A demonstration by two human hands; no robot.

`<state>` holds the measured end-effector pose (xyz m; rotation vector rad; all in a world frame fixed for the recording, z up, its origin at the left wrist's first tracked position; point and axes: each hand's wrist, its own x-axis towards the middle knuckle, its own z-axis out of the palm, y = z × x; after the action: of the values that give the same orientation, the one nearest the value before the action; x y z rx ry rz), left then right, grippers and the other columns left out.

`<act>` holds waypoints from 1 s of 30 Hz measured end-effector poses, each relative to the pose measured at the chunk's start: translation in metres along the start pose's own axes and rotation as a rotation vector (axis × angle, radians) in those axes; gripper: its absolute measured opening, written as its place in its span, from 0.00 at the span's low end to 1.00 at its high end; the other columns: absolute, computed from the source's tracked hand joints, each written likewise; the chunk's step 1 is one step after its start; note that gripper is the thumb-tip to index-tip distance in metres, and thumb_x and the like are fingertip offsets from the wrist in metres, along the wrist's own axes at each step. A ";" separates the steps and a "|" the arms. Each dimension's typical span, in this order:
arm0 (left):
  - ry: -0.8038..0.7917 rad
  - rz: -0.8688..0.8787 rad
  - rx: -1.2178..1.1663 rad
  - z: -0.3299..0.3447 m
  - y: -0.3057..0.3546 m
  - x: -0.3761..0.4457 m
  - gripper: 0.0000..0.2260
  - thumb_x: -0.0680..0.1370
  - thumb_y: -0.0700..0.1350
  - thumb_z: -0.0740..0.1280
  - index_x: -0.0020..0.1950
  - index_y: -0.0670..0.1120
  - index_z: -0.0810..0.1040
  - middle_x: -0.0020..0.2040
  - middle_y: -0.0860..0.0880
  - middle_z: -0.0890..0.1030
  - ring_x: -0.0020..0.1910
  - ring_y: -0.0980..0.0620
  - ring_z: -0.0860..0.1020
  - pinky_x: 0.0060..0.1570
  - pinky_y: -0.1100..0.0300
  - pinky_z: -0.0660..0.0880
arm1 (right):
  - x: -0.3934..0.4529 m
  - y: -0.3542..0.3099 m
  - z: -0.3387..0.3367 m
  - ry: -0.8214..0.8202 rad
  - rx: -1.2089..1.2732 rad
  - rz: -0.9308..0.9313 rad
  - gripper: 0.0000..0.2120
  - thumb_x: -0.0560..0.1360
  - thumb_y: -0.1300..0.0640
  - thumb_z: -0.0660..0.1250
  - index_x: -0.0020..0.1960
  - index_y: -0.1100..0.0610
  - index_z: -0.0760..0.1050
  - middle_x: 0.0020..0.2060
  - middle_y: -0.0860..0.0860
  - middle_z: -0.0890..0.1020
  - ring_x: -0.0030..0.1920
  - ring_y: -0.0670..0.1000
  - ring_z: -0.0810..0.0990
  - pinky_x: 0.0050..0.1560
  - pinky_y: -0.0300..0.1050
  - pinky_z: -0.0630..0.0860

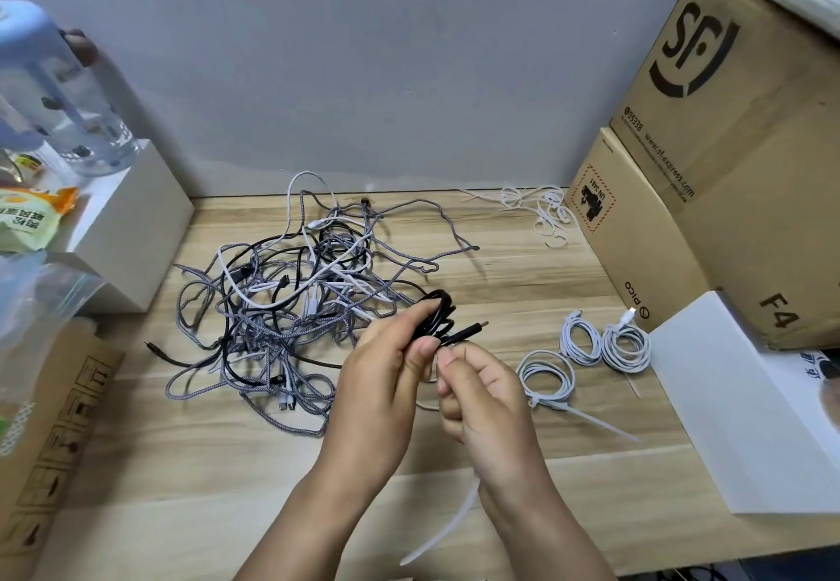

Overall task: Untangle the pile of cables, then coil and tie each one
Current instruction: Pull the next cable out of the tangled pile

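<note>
A tangled pile of grey braided, black and white cables (291, 303) lies on the wooden table (227, 467). My left hand (382, 380) grips a small coiled black cable (438, 314) just right of the pile, its plug sticking out to the right. My right hand (482, 392) pinches a white zip tie (454, 517) close to the coil; the tie's tail hangs down past my wrist. Three coiled white cables (586, 351) lie to the right, the nearest one bound with a zip tie.
Loose white zip ties (541, 210) lie at the back right. Stacked cardboard boxes (709, 162) and a white box (745, 398) line the right side. A white box (132, 217) with a clear bottle, snack bags and a cardboard box (50, 439) crowd the left.
</note>
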<state>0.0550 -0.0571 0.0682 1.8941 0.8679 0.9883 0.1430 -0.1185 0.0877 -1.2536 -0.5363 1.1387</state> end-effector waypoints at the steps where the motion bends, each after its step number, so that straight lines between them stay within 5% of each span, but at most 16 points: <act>1: -0.006 -0.031 -0.039 -0.001 -0.001 0.000 0.12 0.76 0.55 0.57 0.57 0.69 0.72 0.43 0.65 0.77 0.43 0.65 0.75 0.46 0.71 0.69 | 0.000 -0.001 0.000 -0.012 -0.014 -0.009 0.19 0.76 0.59 0.63 0.26 0.50 0.74 0.23 0.45 0.68 0.21 0.39 0.59 0.22 0.30 0.54; 6: -0.050 -0.128 -0.210 -0.001 -0.001 0.000 0.15 0.75 0.58 0.58 0.61 0.61 0.71 0.39 0.61 0.77 0.38 0.59 0.74 0.45 0.57 0.73 | 0.001 0.000 0.001 -0.035 -0.048 -0.059 0.14 0.72 0.54 0.63 0.28 0.50 0.75 0.25 0.47 0.69 0.22 0.40 0.60 0.22 0.30 0.57; 11: -0.064 -0.195 -0.388 -0.001 0.004 0.001 0.12 0.76 0.49 0.60 0.58 0.53 0.75 0.38 0.58 0.79 0.39 0.61 0.75 0.45 0.68 0.72 | 0.001 0.006 0.000 -0.070 0.008 -0.093 0.09 0.71 0.53 0.62 0.34 0.54 0.75 0.28 0.46 0.75 0.24 0.40 0.62 0.23 0.29 0.58; 14: -0.069 -0.215 -0.420 -0.002 0.007 0.002 0.11 0.76 0.47 0.59 0.53 0.47 0.77 0.31 0.56 0.74 0.34 0.58 0.71 0.38 0.66 0.70 | 0.001 0.005 -0.001 -0.081 0.014 -0.063 0.10 0.73 0.53 0.67 0.36 0.57 0.73 0.28 0.47 0.76 0.24 0.40 0.63 0.22 0.30 0.58; 18: 0.025 -0.276 -0.409 -0.004 0.004 0.005 0.08 0.74 0.48 0.61 0.48 0.52 0.79 0.32 0.55 0.74 0.33 0.58 0.71 0.37 0.63 0.70 | -0.001 0.008 -0.003 -0.097 -0.175 -0.052 0.06 0.68 0.54 0.66 0.42 0.57 0.74 0.28 0.47 0.74 0.26 0.42 0.67 0.26 0.35 0.65; 24: 0.066 -0.247 -0.366 -0.010 0.003 0.007 0.07 0.75 0.49 0.61 0.47 0.51 0.78 0.28 0.56 0.71 0.30 0.59 0.68 0.32 0.67 0.65 | -0.012 0.010 0.002 -0.111 -0.320 -0.134 0.18 0.64 0.59 0.64 0.53 0.49 0.69 0.39 0.47 0.73 0.36 0.40 0.72 0.41 0.31 0.69; 27: 0.073 -0.262 -0.392 -0.012 0.003 0.009 0.05 0.76 0.49 0.64 0.48 0.49 0.77 0.28 0.56 0.71 0.31 0.59 0.68 0.33 0.67 0.66 | -0.016 0.005 -0.001 -0.092 -0.487 -0.275 0.09 0.66 0.44 0.66 0.42 0.47 0.72 0.43 0.43 0.72 0.44 0.41 0.73 0.46 0.31 0.67; 30: 0.089 -0.270 -0.446 -0.012 0.001 0.010 0.06 0.74 0.47 0.62 0.47 0.48 0.77 0.28 0.56 0.71 0.30 0.59 0.68 0.32 0.68 0.66 | -0.017 0.007 -0.003 -0.119 -0.602 -0.344 0.21 0.69 0.27 0.57 0.39 0.45 0.72 0.50 0.42 0.66 0.55 0.44 0.70 0.57 0.35 0.64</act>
<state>0.0489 -0.0453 0.0766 1.3295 0.8451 1.0056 0.1366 -0.1358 0.0847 -1.5269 -1.1982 0.7822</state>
